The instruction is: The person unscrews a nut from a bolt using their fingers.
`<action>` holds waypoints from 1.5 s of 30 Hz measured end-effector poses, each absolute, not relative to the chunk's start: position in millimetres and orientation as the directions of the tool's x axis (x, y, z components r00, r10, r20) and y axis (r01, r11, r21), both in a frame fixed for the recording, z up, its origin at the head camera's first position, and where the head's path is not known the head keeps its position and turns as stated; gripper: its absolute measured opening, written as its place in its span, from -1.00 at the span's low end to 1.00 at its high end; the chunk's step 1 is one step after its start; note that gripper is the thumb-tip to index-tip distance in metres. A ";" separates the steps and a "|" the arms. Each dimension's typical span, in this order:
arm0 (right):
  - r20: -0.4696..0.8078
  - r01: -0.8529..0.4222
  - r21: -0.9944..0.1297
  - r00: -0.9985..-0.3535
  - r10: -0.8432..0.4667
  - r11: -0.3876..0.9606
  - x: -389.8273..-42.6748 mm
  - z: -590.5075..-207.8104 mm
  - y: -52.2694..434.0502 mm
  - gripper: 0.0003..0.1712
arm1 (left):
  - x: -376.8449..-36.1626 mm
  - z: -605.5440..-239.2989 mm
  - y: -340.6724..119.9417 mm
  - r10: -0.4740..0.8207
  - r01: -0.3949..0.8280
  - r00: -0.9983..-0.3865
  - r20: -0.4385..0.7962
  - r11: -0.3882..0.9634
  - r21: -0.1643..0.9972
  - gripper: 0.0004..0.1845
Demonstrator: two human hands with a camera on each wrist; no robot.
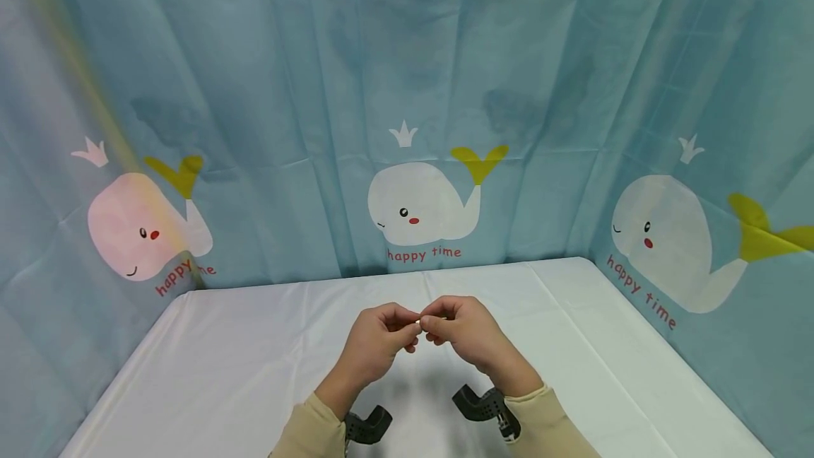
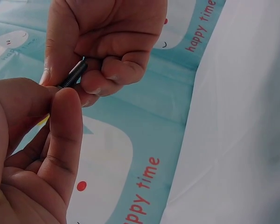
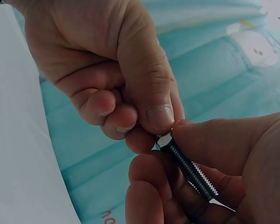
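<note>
Over the white table, my left hand (image 1: pixel 374 343) and right hand (image 1: pixel 469 332) meet at the fingertips around a small metal bolt (image 3: pixel 191 171). In the right wrist view its threaded shank slants down inside my curled right fingers, and the right thumb presses near its upper end. A shiny hexagonal piece (image 3: pixel 164 139) sits at that end, pinched by my left thumb and fingers; I cannot tell whether it is the bolt's head or a nut. The left wrist view shows part of the dark threaded shank (image 2: pixel 75 74) poking out toward the right palm.
A white cloth covers the table (image 1: pixel 235 359). Behind and along the sides hangs a blue curtain (image 1: pixel 407 55) printed with whales and "happy time". Black mounts (image 1: pixel 369 426) are worn at both wrists, beside beige sleeves (image 1: pixel 311 433).
</note>
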State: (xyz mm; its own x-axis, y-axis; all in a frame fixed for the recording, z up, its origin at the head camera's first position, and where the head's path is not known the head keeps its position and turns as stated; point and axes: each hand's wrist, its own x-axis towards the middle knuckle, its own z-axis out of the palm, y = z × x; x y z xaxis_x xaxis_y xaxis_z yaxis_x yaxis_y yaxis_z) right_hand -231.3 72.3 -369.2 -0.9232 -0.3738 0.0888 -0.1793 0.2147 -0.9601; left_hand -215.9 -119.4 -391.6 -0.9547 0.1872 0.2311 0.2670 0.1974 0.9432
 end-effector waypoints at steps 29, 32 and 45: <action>0.145 -0.227 -0.952 -0.924 -0.353 0.204 -224.3 -365.9 69.4 -0.80 | -213.2 -389.3 -117.8 0.211 0.288 -0.945 0.251 0.169 0.943 -0.88; 0.145 -0.232 -0.949 -0.923 -0.355 0.214 -223.6 -365.1 69.8 -0.84 | -212.1 -389.9 -117.3 0.208 0.286 -0.946 0.248 0.178 0.942 -0.88; 0.140 -0.247 -0.934 -0.919 -0.369 0.260 -224.8 -365.7 69.7 -0.75 | -212.6 -390.4 -118.1 0.202 0.279 -0.950 0.238 0.207 0.938 -0.91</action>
